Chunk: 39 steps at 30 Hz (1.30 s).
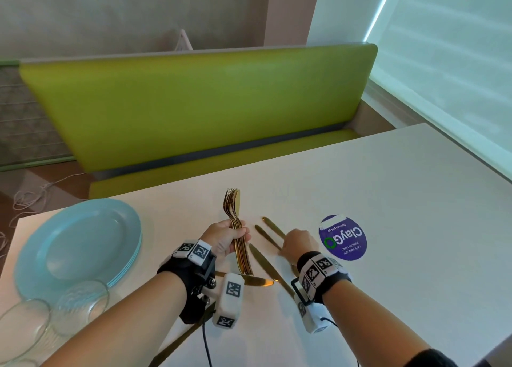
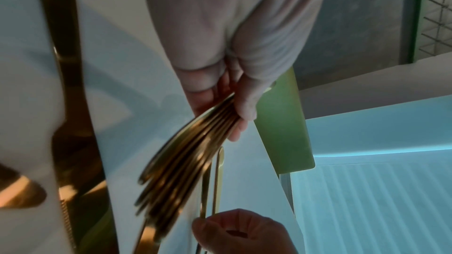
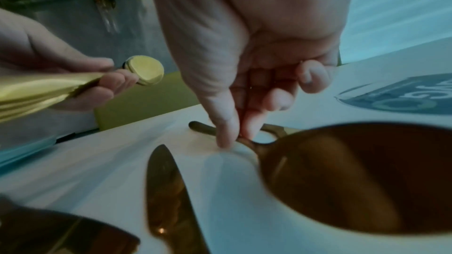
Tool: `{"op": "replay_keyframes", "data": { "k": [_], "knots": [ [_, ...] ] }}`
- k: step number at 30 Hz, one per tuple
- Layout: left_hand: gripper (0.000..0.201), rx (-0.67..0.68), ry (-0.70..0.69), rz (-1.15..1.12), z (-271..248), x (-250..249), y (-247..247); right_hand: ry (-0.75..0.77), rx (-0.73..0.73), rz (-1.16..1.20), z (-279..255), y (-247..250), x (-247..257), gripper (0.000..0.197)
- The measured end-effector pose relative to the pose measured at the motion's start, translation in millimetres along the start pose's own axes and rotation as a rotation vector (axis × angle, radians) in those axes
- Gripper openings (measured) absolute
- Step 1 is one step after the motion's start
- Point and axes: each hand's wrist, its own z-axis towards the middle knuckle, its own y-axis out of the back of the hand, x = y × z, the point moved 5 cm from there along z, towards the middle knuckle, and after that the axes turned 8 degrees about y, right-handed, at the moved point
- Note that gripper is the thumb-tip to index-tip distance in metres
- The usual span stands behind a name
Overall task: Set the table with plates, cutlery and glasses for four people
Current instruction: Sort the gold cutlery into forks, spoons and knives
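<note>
My left hand (image 1: 238,233) grips a fanned bundle of gold forks and spoons (image 1: 235,214), held upright above the white table (image 1: 388,200). The left wrist view shows the same bundle (image 2: 186,161) clamped between thumb and fingers. My right hand (image 1: 288,244) is down on the table over two gold knives (image 1: 266,236). Its thumb and forefinger (image 3: 225,132) pinch one thin knife handle (image 3: 247,142). Another knife (image 1: 268,267) lies between my wrists, and one more (image 1: 255,282) lies partly under the left wrist. A stack of blue plates (image 1: 77,244) sits at the left.
Two clear glasses (image 1: 80,305) stand at the near left corner in front of the plates. A round purple sticker (image 1: 343,237) is stuck to the table right of my right hand. A green bench (image 1: 194,111) runs along the far side. Cables lie on the floor at left.
</note>
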Motion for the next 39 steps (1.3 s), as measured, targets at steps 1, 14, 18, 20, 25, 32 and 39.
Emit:
{"op": "replay_keyframes", "data": {
  "k": [1, 14, 18, 20, 25, 32, 39],
  "knots": [
    [0.014, -0.004, -0.002, 0.003, -0.8, -1.4, 0.9, 0.032, 0.006, -0.034, -0.3, 2.3, 1.6, 0.024],
    [0.014, 0.077, -0.060, 0.612, -12.2, -0.3, -0.5, 0.991, -0.290, -0.863, -50.6, 54.4, 83.7, 0.015],
    [0.016, 0.202, -0.019, 0.683, -26.4, 9.0, -13.6, 1.063, -0.234, -0.925, -62.1, 43.9, 92.8, 0.016],
    [0.022, 0.234, -0.010, 0.594, -32.0, 12.6, -16.5, 1.091, -0.221, -0.909, -65.8, 41.3, 92.1, 0.022],
    [0.026, 0.259, -0.045, 0.557, -41.7, 16.6, -20.0, 1.152, -0.198, -0.900, -79.2, 36.7, 90.9, 0.023],
    [0.018, 0.227, -0.096, 0.723, -51.6, 36.4, -10.7, 1.257, -0.222, -0.884, -100.3, 23.5, 94.5, 0.014],
    [0.022, 0.222, -0.071, 0.594, -84.3, 62.0, 5.3, 1.217, -0.277, -0.745, -139.3, 12.8, 101.2, 0.015]
  ]
}}
